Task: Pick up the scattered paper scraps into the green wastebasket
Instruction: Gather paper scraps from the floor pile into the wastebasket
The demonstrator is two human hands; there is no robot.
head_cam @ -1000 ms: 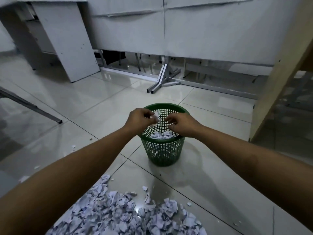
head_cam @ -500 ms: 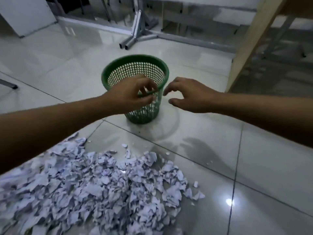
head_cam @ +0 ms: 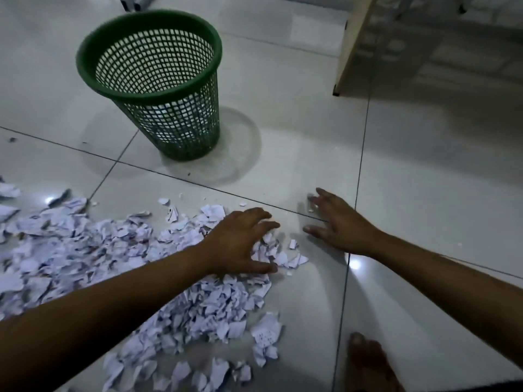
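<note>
Bare floor [head_cam: 283,154] lies open between the paper scraps [head_cam: 85,250] and the green wastebasket [head_cam: 175,128]. A wooden panel [head_cam: 351,46] stands to the right, well apart.

Glossy smooth floor tiles [head_cam: 424,193], a green plastic mesh wastebasket [head_cam: 181,120], torn matt paper scraps [head_cam: 85,244].

Wastebasket [head_cam: 169,89]: dark green, open grid mesh. Paper scraps [head_cam: 119,250]: white-lilac, faint dark print marks. Floor [head_cam: 424,193]: glossy pale grey tiles, dark grout lines.

The paper scraps [head_cam: 119,264] lie on the floor [head_cam: 424,193] under and left of the left hand's fingers [head_cam: 263,224], the wastebasket [head_cam: 158,80] beyond them.
</note>
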